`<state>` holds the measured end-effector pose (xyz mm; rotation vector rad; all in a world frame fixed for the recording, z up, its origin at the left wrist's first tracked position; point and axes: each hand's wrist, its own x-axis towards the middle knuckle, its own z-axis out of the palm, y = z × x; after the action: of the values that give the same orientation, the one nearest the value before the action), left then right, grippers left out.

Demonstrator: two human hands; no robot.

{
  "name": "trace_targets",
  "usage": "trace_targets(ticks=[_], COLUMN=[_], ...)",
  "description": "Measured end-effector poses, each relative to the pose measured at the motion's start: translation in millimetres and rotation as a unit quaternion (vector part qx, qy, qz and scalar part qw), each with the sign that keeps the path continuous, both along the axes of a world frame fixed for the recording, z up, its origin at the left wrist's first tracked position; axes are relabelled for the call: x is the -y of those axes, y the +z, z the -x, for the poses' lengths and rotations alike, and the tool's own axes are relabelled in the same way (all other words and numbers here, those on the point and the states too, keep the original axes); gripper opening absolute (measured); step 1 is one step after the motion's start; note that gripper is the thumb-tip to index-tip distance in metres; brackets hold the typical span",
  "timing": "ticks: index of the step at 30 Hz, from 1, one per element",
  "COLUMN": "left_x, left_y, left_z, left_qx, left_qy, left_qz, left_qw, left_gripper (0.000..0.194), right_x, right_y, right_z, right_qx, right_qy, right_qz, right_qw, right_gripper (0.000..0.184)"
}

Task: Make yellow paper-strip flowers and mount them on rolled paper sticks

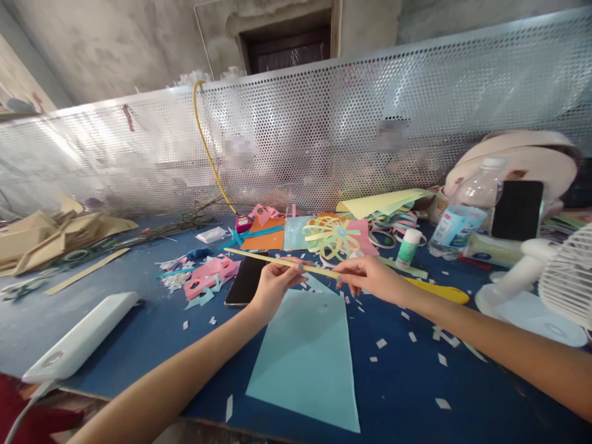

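A narrow pale yellow paper strip [259, 255] is stretched between my two hands, above the table. My left hand [277, 283] pinches it near the middle, and its free end points to the far left. At the right end, my right hand [363, 274] grips the strip between thumb and fingers. Below them lies a light blue paper sheet [305, 357]. Behind my left hand a dark phone [245, 280] lies flat, partly covered. Beyond the hands stands a looped yellow-green paper flower [333, 235] near a glue stick [409, 248].
White paper scraps [381, 343] are scattered over the blue table [194, 364]. A white power bank [83, 336] with a cable lies left. On the right are yellow-handled scissors [439, 291], a plastic bottle [462, 213] and a white fan [567, 277]. A perforated metal panel [296, 135] borders the back.
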<state>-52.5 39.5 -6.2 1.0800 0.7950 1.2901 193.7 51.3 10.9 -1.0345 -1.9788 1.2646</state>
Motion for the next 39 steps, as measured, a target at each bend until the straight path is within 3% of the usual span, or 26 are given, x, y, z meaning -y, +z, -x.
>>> trace_targets(ticks=[10,15,22,32,39], left_x=[-3.3,-0.9,5.2,9.5,14.5], left_y=[-5.0,-0.2,-0.9,0.3,4.3], left_z=[2.5,0.4,-4.2,-6.8,-3.0], left_qx=[0.012,0.021,0.007,0.089,0.111], left_qy=[0.019,0.019,-0.036,-0.129,-0.108], left_qz=[0.016,0.011,0.011,0.096,0.166], left_qw=[1.000,1.000,0.999,0.983,0.974], left_gripper=[0.030,0.031,0.033,0.031,0.042], right_x=[-5.2,-1.4,8.9,9.9,4.1], right_y=[-6.0,-4.5,-1.2,6.4,22.1], right_z=[-1.5,0.5,4.4,2.6,-6.9], right_qx=[-0.009,-0.037,-0.029,-0.117,-0.231], right_qy=[-0.004,0.018,0.049,-0.074,-0.137], right_qz=[0.026,0.052,0.050,0.114,0.085], right_qw=[1.000,0.998,0.997,0.984,0.960], right_gripper=[0.031,0.034,0.026,0.038,0.037])
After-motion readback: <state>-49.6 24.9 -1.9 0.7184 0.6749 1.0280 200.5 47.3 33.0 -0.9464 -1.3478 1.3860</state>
